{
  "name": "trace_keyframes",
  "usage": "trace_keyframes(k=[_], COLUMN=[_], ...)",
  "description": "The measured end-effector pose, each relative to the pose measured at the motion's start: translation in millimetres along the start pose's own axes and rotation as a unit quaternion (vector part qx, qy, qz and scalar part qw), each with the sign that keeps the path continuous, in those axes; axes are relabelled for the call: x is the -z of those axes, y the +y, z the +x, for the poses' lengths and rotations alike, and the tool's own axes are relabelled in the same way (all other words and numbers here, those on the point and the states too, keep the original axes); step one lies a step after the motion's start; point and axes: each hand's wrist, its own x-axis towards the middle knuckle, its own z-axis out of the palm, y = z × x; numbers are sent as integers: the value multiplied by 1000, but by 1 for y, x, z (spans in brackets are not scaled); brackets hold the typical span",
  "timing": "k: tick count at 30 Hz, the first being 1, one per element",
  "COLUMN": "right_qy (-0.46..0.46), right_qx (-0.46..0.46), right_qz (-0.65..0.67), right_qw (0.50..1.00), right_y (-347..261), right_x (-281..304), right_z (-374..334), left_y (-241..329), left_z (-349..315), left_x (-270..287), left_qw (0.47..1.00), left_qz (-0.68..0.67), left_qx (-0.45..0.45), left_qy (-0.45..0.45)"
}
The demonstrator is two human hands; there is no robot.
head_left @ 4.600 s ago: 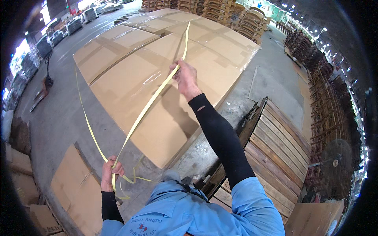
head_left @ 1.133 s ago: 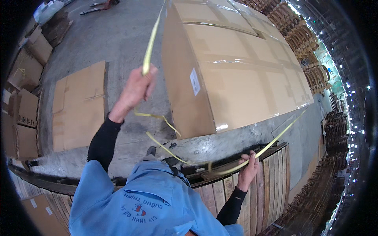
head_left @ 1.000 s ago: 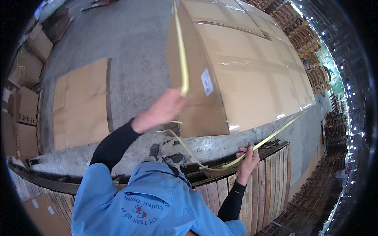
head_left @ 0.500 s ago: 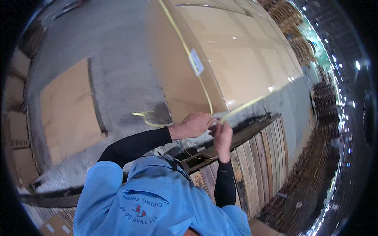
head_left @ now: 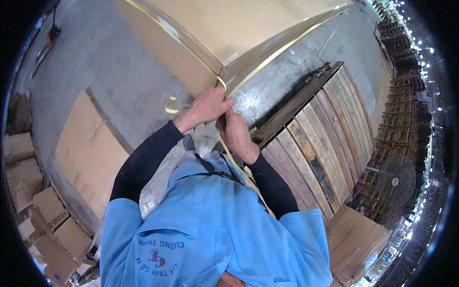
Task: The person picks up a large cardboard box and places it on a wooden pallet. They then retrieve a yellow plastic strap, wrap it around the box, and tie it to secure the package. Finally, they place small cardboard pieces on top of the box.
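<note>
A large cardboard box (head_left: 215, 33) stands in front of me, with a yellow strapping band (head_left: 267, 60) running round it and meeting at its near corner. My left hand (head_left: 205, 107) is closed on the band just below that corner, knuckles up. A loose curled end of the band sticks out to its left. Touching it, my right hand (head_left: 237, 134) is closed with its fingers tucked under the left one. A length of band hangs down below the hands. The fingertips, and any small piece between them, are hidden.
To the right lies a slatted wooden platform (head_left: 311, 129) with a dark edge. A flat cardboard sheet (head_left: 91, 148) lies on the concrete floor at left. Cartons (head_left: 52, 205) are piled at far left. Another carton (head_left: 356, 241) and a fan (head_left: 396, 181) stand at lower right.
My view has swung, so the box corner sits higher and further left. My hands have drawn closer together, the right one now lower and beneath the left. Both still grip the band.
</note>
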Motion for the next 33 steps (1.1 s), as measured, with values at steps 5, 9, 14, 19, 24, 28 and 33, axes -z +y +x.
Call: trace_keyframes(k=[5, 9, 14, 19, 24, 28, 33], right_qy=[-25, 0, -12, -44, -102, -85, -7], right_qx=[-1, 49, -89, -63, -2, 9, -15], right_qz=[5, 40, 49, 71, 142, 293, 419], right_qw=[1000, 998, 995, 995, 985, 952, 908], right_y=[4, 15, 64, 81, 55, 24, -17], right_x=[0, -2, 22, 65, 78, 60, 37], right_z=[-4, -19, -39, -62, -61, -44, 12], left_y=[-20, -24, -9, 7, 14, 17, 26], left_z=[3, -3, -17, -31, -38, -51, -62], left_x=[-13, -15, 0, 15, 13, 9, 5], left_qw=[999, 999, 997, 992, 984, 979, 960], left_qz=[-22, -24, -83, -110, -148, -190, -266], left_qx=[-33, -8, 7, -67, -84, -57, -63], left_qy=[35, 22, 6, 13, 53, 46, 64])
